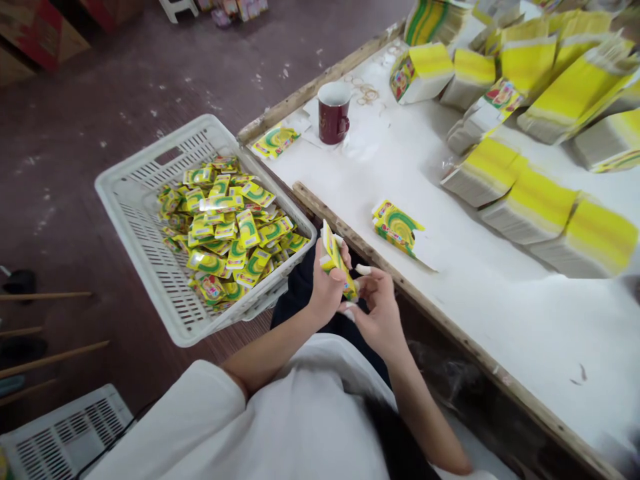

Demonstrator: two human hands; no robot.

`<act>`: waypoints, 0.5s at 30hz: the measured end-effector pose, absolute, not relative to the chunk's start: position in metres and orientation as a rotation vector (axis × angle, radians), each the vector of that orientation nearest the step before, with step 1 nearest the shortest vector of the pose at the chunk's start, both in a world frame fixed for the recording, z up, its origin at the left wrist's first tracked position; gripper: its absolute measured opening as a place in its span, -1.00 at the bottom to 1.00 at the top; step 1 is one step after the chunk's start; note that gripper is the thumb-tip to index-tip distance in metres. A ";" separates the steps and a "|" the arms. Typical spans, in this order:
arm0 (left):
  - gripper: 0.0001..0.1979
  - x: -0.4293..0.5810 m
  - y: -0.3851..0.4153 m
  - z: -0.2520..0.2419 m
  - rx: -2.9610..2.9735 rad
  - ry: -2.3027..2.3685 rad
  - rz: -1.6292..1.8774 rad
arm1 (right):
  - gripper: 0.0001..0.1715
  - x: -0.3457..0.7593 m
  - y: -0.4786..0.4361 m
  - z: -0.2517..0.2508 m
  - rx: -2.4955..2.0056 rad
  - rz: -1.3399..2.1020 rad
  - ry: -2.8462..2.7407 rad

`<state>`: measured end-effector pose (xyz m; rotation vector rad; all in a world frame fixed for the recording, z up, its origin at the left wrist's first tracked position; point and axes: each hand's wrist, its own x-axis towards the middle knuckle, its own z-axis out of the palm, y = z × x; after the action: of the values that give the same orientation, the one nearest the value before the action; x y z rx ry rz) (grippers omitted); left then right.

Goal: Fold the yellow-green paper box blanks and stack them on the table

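Note:
My left hand [329, 288] is wrapped round a small yellow and green carton [334, 257], held tilted above my lap at the table edge. White flaps show at its upper end. Fingers bent, my right hand [376, 308] grips the carton's lower end; white covers show on the thumb and a fingertip. Exactly where these fingertips press is partly hidden. On the table, just beyond my hands, lies a yellow and green carton [395, 225] with its end flaps spread. Left of my hands, a white plastic basket [145, 267] holds a heap of small yellow cartons [225, 230].
A dark red mug [333, 115] stands on the white table [500, 320] near a flattened yellow carton [276, 141] and rubber bands [366, 90]. Stacks of flat yellow cartons [540, 200] fill the table's far right. A wooden strip [360, 250] edges the table. Another white basket [75, 427] sits lower left.

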<state>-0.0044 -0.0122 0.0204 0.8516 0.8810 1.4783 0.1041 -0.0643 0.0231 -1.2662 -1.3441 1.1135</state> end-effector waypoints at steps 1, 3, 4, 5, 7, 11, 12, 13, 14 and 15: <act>-0.25 -0.005 -0.013 0.020 0.860 0.874 1.467 | -0.46 0.109 -0.062 0.021 -1.296 1.076 -1.336; -0.37 -0.009 -0.016 0.018 0.857 0.868 1.457 | -0.63 0.123 -0.059 0.018 -1.335 1.006 -1.364; -0.46 -0.012 -0.018 0.016 0.857 0.882 1.451 | -0.73 0.130 -0.057 0.017 -1.339 0.973 -1.387; -0.54 -0.016 -0.019 0.016 0.868 0.904 1.425 | -0.81 0.137 -0.056 0.018 -1.332 0.938 -1.406; -0.65 -0.028 -0.018 0.016 0.930 0.934 1.326 | -0.82 0.151 -0.054 0.023 -1.308 0.818 -1.433; -0.42 -0.058 -0.005 0.031 1.112 0.842 1.260 | -0.65 0.169 -0.053 0.040 -1.346 0.320 -1.717; -0.33 -0.064 -0.001 0.037 1.213 0.829 1.250 | -0.62 0.170 -0.054 0.043 -1.354 0.198 -1.821; -0.22 -0.067 0.001 0.043 1.346 0.835 1.202 | -0.61 0.170 -0.056 0.046 -1.344 0.118 -1.925; -0.09 -0.068 0.002 0.048 1.499 0.848 1.102 | -0.61 0.168 -0.058 0.047 -1.317 0.084 -2.015; 0.00 -0.067 0.001 0.051 1.646 0.859 0.954 | -0.60 0.165 -0.060 0.047 -1.285 0.084 -2.077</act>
<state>-0.0668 0.0015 0.0510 1.6458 0.8593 0.9542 0.1646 -0.0605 0.0473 -1.2846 -2.0774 0.0845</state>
